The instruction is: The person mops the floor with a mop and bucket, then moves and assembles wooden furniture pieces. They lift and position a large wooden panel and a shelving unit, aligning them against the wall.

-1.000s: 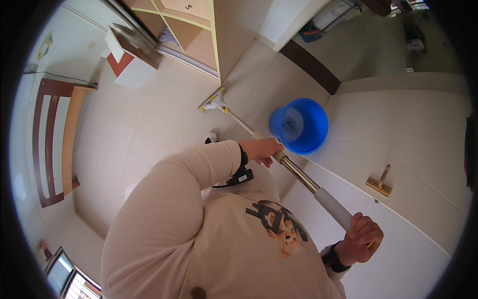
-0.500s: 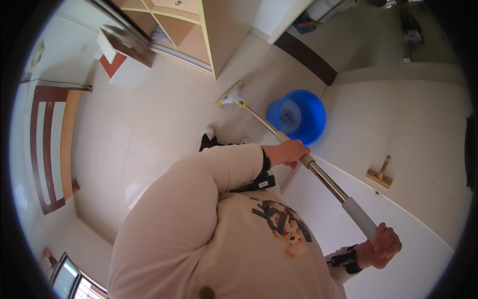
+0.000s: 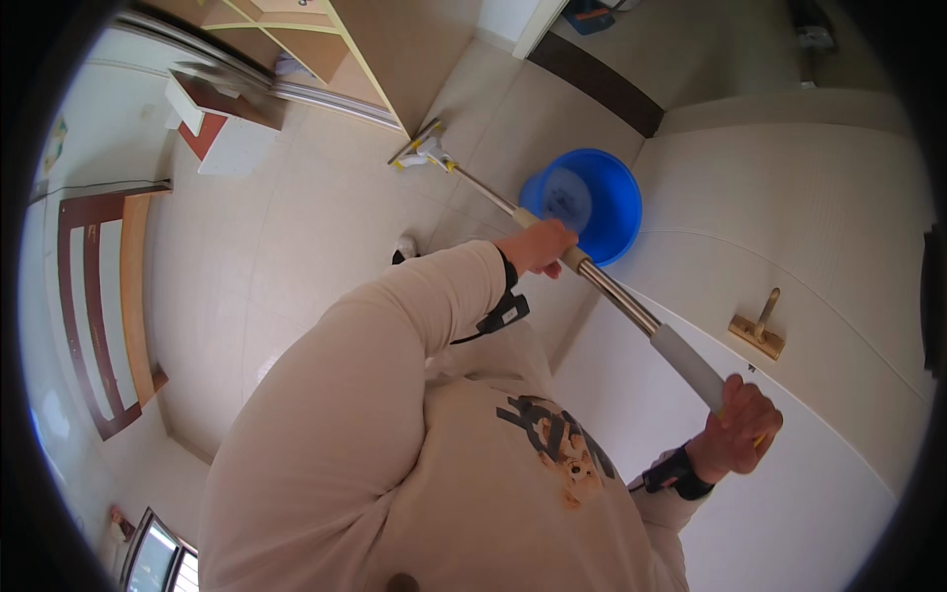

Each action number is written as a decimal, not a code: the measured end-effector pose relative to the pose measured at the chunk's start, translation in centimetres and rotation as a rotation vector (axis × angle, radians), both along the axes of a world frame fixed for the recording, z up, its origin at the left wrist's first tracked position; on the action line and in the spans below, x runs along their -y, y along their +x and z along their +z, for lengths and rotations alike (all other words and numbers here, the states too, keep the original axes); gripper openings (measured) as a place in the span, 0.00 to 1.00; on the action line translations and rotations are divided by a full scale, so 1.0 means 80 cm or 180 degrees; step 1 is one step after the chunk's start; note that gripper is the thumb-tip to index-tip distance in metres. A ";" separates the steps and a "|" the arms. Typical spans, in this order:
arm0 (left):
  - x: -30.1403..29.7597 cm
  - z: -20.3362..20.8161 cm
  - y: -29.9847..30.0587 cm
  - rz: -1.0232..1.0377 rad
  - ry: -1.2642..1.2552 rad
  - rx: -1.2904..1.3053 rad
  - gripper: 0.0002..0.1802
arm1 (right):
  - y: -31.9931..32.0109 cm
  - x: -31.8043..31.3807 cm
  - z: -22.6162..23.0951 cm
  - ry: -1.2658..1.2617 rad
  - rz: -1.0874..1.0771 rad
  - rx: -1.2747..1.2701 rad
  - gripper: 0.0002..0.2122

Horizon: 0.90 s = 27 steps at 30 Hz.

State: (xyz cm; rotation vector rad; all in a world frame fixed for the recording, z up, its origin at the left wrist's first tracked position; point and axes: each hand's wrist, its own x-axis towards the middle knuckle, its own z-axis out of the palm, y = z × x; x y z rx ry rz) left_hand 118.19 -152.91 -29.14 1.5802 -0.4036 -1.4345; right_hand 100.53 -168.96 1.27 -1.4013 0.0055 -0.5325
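Both my hands grip a long mop (image 3: 490, 193) with a metal telescopic pole and grey sleeves. My left hand (image 3: 541, 247) wraps round the pole's middle, close to a beige collar. Round the end of the grey grip closes my right hand (image 3: 738, 424), lower and to the right. The white and yellow mop head (image 3: 424, 150) is at the far end, by the corner of the wooden cabinet; I cannot tell whether it touches the floor. Beside the pole stands a blue bucket (image 3: 614, 212) with cloudy liquid in it.
An open wooden cabinet (image 3: 419, 59) stands at the far side. On the right is a white door (image 3: 819, 217) with a brass handle (image 3: 760, 326). A dark threshold (image 3: 597, 84) crosses the doorway. At left are a small white and red cabinet (image 3: 232, 138) and a headboard (image 3: 99, 296).
The mop head has moved away and to the left, toward the cabinet corner, and has turned. Both hands have shifted up and left with the pole. The view has shifted slightly.
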 end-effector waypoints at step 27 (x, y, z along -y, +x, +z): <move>-0.007 -0.052 0.204 -0.0617 -0.0848 0.4555 0.11 | 0.117 -0.140 -0.019 -0.1791 0.0511 -0.0412 0.12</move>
